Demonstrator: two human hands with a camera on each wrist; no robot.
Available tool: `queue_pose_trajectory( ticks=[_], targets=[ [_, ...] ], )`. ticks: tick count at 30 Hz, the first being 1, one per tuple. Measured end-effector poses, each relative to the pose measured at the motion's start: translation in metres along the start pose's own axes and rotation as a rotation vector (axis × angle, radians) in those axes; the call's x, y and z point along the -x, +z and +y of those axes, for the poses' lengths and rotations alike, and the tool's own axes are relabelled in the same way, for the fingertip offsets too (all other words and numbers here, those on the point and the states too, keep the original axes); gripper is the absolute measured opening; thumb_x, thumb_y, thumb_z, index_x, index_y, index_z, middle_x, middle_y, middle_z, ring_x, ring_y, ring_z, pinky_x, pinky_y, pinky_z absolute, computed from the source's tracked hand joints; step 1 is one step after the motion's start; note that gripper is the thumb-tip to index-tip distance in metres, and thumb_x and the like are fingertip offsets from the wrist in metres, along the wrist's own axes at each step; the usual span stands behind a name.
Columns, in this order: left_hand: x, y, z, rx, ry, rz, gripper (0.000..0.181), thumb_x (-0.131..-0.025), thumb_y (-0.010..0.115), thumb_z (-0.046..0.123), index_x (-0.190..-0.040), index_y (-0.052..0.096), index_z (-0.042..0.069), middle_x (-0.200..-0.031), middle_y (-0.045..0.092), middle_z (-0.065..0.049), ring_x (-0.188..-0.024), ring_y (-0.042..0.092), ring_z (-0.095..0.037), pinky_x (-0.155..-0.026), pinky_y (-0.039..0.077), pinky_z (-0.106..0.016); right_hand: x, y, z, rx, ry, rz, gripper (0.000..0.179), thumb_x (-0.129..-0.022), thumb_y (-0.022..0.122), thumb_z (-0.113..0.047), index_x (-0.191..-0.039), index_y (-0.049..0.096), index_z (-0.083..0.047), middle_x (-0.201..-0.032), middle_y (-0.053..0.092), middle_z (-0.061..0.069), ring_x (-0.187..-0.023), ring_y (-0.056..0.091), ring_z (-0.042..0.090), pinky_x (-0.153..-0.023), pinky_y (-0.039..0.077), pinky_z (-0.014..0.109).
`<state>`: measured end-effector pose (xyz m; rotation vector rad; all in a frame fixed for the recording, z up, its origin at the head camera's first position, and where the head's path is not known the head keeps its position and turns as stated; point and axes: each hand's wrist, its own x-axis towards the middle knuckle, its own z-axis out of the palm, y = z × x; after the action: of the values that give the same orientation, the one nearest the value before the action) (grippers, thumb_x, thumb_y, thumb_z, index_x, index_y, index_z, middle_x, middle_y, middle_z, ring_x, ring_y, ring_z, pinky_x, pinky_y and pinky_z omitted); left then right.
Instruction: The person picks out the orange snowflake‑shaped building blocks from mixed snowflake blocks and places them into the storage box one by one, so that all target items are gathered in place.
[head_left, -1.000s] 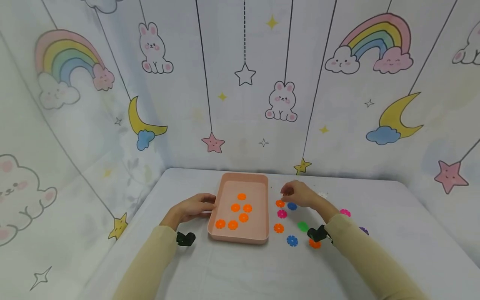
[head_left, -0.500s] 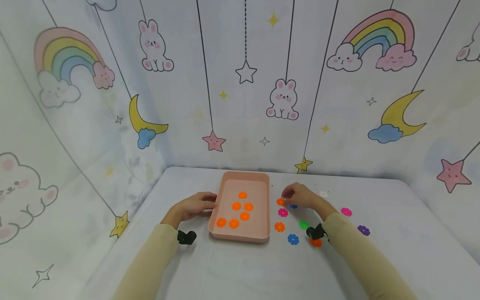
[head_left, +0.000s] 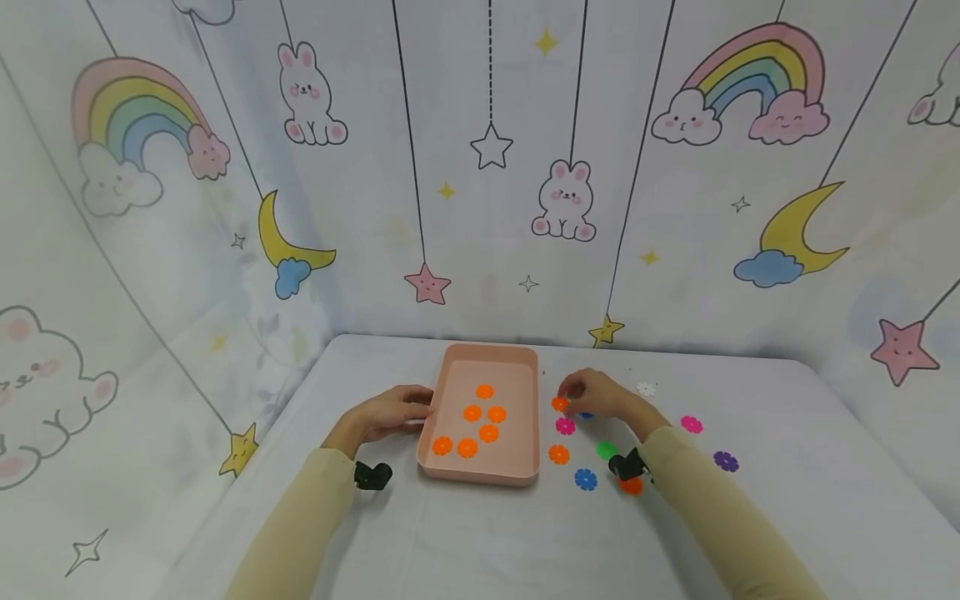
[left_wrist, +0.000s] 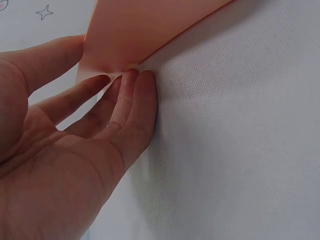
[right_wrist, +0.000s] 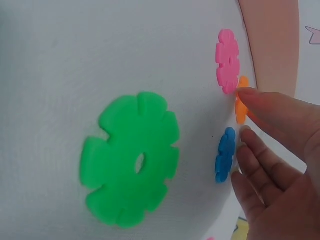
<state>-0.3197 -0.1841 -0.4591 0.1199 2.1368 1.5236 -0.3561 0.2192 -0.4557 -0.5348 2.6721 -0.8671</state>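
Observation:
My left hand (head_left: 384,413) rests against the left side of a pink tray (head_left: 480,478). In the left wrist view its fingertips and thumb touch the tray's outer wall, fingers loosely extended. Several orange snowflake discs (head_left: 488,433) lie flat inside the tray. Right of the tray, my right hand (head_left: 596,393) pinches another orange snowflake disc (right_wrist: 242,102) between thumb and index finger. A pink disc (right_wrist: 228,61) and a blue disc (right_wrist: 225,156) lie beside those fingertips, the blue one partly hidden by the hand in the head view.
More discs are scattered on the white-covered table (head_left: 450,542): a green disc (right_wrist: 132,160), a purple disc (head_left: 726,461), a white disc (head_left: 646,388), a blue disc (head_left: 586,479) and an orange disc (head_left: 558,454). A patterned cloth backdrop (head_left: 487,225) rises behind the table.
My right hand has come down beside the orange disc and shifted slightly left, its fingers closing on it. My left hand stays at the tray.

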Motion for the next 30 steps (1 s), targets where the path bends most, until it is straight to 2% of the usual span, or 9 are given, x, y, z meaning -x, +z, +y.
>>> queue_pose_trajectory(
  ticks=[9, 18, 24, 30],
  targets=[
    [0.002, 0.0, 0.001, 0.0, -0.001, -0.019, 0.055, -0.103, 0.062, 0.016, -0.152, 0.042, 0.0, -0.153, 0.045, -0.018, -0.127, 0.056, -0.029, -0.11, 0.048, -0.047, 0.001, 0.001, -0.002, 0.024, 0.017, 0.014, 0.028, -0.089, 0.079, -0.014, -0.112, 0.067, -0.003, -0.107, 0.065, 0.007, -0.1, 0.056, 0.025, -0.094, 0.055, 0.044],
    [0.003, 0.001, 0.003, 0.005, -0.003, -0.013, 0.055, -0.103, 0.063, 0.015, -0.151, 0.043, -0.001, -0.153, 0.046, -0.018, -0.127, 0.057, -0.029, -0.109, 0.049, -0.047, 0.003, -0.001, 0.0, 0.0, -0.008, 0.068, 0.017, -0.092, 0.076, -0.012, -0.105, 0.067, -0.005, -0.097, 0.067, 0.004, -0.09, 0.059, 0.021, -0.084, 0.057, 0.036],
    [0.003, 0.001, 0.004, 0.009, -0.004, -0.021, 0.055, -0.103, 0.063, 0.015, -0.151, 0.043, 0.0, -0.153, 0.045, -0.018, -0.127, 0.056, -0.029, -0.109, 0.049, -0.046, 0.009, -0.005, -0.003, -0.034, -0.046, 0.089, 0.011, -0.094, 0.071, -0.009, -0.103, 0.068, -0.002, -0.096, 0.069, 0.005, -0.089, 0.061, 0.021, -0.083, 0.058, 0.037],
    [0.003, 0.001, 0.001, 0.016, -0.004, -0.005, 0.054, -0.102, 0.064, 0.015, -0.15, 0.045, 0.0, -0.15, 0.049, -0.016, -0.124, 0.058, -0.027, -0.108, 0.05, -0.046, 0.013, -0.007, -0.008, -0.077, -0.043, 0.105, 0.011, -0.095, 0.071, -0.011, -0.105, 0.07, -0.005, -0.097, 0.07, 0.003, -0.087, 0.062, 0.019, -0.084, 0.058, 0.035]
  ],
)
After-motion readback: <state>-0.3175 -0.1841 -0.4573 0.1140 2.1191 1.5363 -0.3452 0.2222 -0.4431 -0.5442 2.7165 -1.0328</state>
